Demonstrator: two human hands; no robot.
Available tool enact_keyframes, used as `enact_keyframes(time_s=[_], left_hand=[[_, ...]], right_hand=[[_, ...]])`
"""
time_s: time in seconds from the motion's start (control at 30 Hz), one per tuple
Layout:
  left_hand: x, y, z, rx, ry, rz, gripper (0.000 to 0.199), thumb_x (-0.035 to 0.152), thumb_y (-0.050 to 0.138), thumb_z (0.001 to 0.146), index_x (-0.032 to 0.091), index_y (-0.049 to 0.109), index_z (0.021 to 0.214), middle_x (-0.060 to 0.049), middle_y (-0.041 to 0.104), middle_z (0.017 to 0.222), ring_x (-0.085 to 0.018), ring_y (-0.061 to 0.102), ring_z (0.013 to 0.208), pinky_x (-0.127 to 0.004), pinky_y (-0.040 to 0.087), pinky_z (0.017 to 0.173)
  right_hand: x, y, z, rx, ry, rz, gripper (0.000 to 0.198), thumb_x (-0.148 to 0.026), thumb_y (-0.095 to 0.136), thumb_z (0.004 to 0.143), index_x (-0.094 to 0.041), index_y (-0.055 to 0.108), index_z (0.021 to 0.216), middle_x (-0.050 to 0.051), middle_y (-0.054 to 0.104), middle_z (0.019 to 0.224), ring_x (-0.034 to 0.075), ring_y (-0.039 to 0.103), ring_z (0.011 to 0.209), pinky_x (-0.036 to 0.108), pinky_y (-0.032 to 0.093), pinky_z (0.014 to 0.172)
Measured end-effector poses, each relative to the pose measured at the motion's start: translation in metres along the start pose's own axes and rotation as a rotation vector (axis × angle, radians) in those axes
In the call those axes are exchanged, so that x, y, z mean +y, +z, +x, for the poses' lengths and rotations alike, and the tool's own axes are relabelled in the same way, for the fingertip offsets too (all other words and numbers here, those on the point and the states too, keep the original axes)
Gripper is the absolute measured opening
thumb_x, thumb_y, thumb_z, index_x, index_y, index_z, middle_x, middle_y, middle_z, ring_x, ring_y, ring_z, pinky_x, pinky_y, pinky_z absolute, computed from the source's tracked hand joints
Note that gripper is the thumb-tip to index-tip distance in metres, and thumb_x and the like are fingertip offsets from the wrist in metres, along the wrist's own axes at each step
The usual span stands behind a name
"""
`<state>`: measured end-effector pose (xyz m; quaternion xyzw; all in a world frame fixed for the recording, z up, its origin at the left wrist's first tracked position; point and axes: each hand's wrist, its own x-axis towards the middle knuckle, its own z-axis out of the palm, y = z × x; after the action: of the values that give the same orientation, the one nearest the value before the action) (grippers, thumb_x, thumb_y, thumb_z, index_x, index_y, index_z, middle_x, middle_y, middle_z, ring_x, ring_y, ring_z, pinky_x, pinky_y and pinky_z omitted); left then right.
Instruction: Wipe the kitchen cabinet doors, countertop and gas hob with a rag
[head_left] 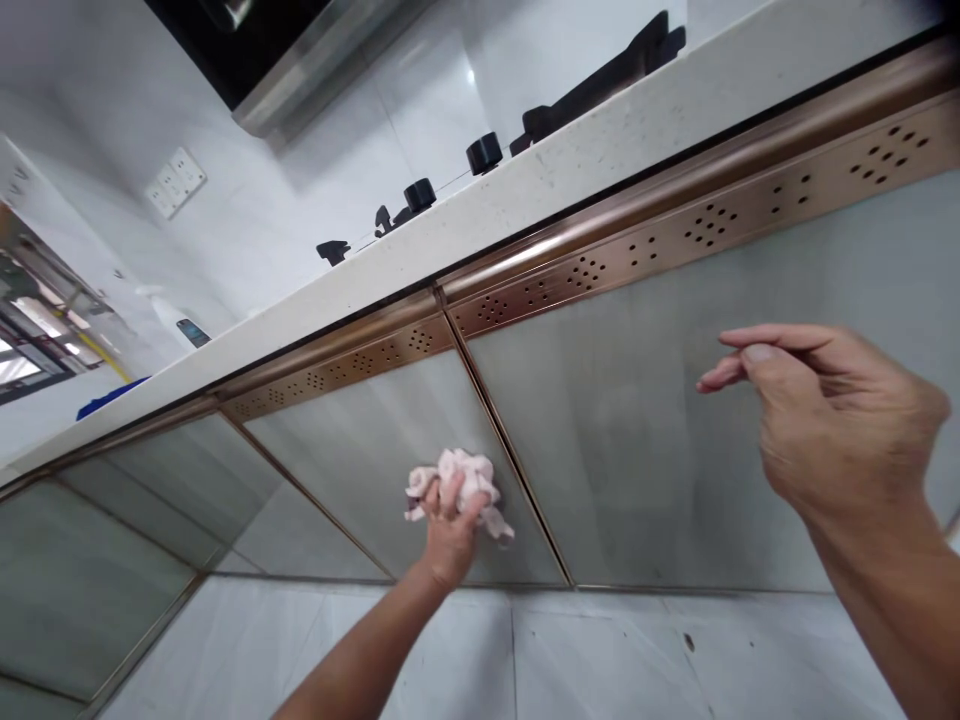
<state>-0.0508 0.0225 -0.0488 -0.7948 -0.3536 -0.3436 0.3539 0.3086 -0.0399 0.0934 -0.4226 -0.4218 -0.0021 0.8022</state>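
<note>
My left hand point(452, 535) is closed on a crumpled pale pink cloth point(466, 480), pressing it against the front of a greyish-green cabinet door point(360, 430). The cloth bunches up around the fingers, and its loose ends stick out to both sides. My right hand point(832, 420) hangs in front of the neighbouring cabinet door point(600, 430) on the right, holding nothing. Its fingers are loosely bent and point left, with the thumb close to the index finger.
Copper-coloured trim with punched holes point(525, 290) runs below the white countertop point(420, 250). On top are black knobs point(484, 153) and pan supports point(600, 85). A dark range hood point(300, 80) hangs above. A phone-like object point(193, 333) and blue cloth point(109, 398) lie at left. Pale tiles point(600, 650) cover the floor.
</note>
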Motion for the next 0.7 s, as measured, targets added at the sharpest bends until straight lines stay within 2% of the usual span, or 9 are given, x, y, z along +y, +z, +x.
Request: enact_keyframes(time_s=[0.1,0.2,0.27,0.3,0.33,0.4,0.5,0.57,0.7], left_hand=[[-0.024,-0.031,0.079,0.025,-0.052,0.022,0.059,0.017,0.071,0.078,0.032,0.054,0.133,-0.011,0.037,0.154,-0.034,0.031,0.141,-0.052,0.029,0.118],[-0.027,-0.052,0.156,0.207,-0.071,-0.046,0.082,0.027,0.071,0.079,0.025,0.031,0.150,-0.015,0.042,0.150,-0.032,0.037,0.138,-0.051,0.028,0.119],[-0.021,-0.053,0.185,0.334,-0.169,-0.044,0.086,0.033,0.072,0.079,0.022,0.028,0.152,-0.017,0.042,0.152,-0.032,0.036,0.140,-0.052,0.027,0.120],[-0.016,-0.050,0.188,0.345,-0.219,-0.045,0.086,0.036,0.073,0.078,0.021,0.031,0.151,-0.017,0.042,0.152,-0.034,0.034,0.142,-0.054,0.025,0.121],[-0.010,-0.045,0.185,0.295,-0.262,-0.064,0.083,0.039,0.073,0.078,0.022,0.035,0.149,-0.017,0.041,0.154,-0.035,0.032,0.143,-0.056,0.021,0.122],[0.004,-0.034,0.164,0.061,-0.312,-0.151,0.070,0.043,0.072,0.081,0.025,0.046,0.144,-0.015,0.044,0.154,-0.037,0.030,0.145,-0.060,0.018,0.123],[0.028,-0.027,0.116,-0.256,-0.331,-0.277,0.047,0.047,0.063,0.090,0.029,0.057,0.132,-0.011,0.051,0.147,-0.030,0.045,0.136,-0.057,0.035,0.118],[0.042,-0.032,0.091,-0.327,-0.336,-0.303,0.040,0.046,0.059,0.093,0.026,0.059,0.127,-0.010,0.056,0.140,-0.024,0.055,0.124,-0.050,0.048,0.108],[0.053,-0.053,0.068,-0.416,-0.344,-0.333,0.038,0.045,0.060,0.094,0.023,0.060,0.125,-0.010,0.060,0.133,-0.022,0.061,0.115,-0.045,0.056,0.098]], right_hand=[[0.001,0.003,0.000,0.025,0.006,0.013,0.016,-0.023,0.060,0.086,-0.020,0.075,0.090,-0.002,0.066,0.064,0.012,0.064,0.063,0.026,0.046,0.063],[-0.002,0.009,-0.001,0.029,0.008,0.029,0.017,-0.022,0.060,0.086,-0.020,0.075,0.091,-0.002,0.067,0.064,0.012,0.064,0.063,0.026,0.046,0.063],[-0.006,0.012,-0.001,0.029,0.001,0.048,0.017,-0.023,0.059,0.087,-0.020,0.075,0.093,-0.002,0.067,0.065,0.012,0.064,0.063,0.026,0.047,0.065],[-0.009,0.014,-0.002,0.030,-0.005,0.061,0.017,-0.023,0.059,0.087,-0.020,0.075,0.093,-0.002,0.067,0.065,0.012,0.064,0.063,0.026,0.047,0.065],[-0.011,0.016,-0.002,0.031,-0.012,0.074,0.017,-0.024,0.060,0.088,-0.020,0.075,0.093,-0.002,0.067,0.065,0.012,0.064,0.063,0.026,0.047,0.065],[-0.014,0.019,-0.004,0.027,-0.018,0.086,0.016,-0.024,0.060,0.088,-0.020,0.075,0.093,-0.002,0.067,0.066,0.012,0.065,0.064,0.026,0.047,0.065],[-0.018,0.022,-0.007,-0.001,-0.021,0.077,0.016,-0.024,0.060,0.088,-0.020,0.075,0.093,-0.002,0.067,0.066,0.012,0.065,0.064,0.026,0.048,0.067],[-0.020,0.023,-0.008,-0.022,-0.023,0.070,0.016,-0.025,0.060,0.087,-0.020,0.074,0.092,-0.002,0.066,0.066,0.012,0.065,0.063,0.026,0.049,0.066],[-0.025,0.020,-0.008,-0.019,-0.020,0.052,0.018,-0.028,0.060,0.086,-0.021,0.075,0.092,-0.002,0.066,0.066,0.013,0.065,0.064,0.028,0.049,0.064]])
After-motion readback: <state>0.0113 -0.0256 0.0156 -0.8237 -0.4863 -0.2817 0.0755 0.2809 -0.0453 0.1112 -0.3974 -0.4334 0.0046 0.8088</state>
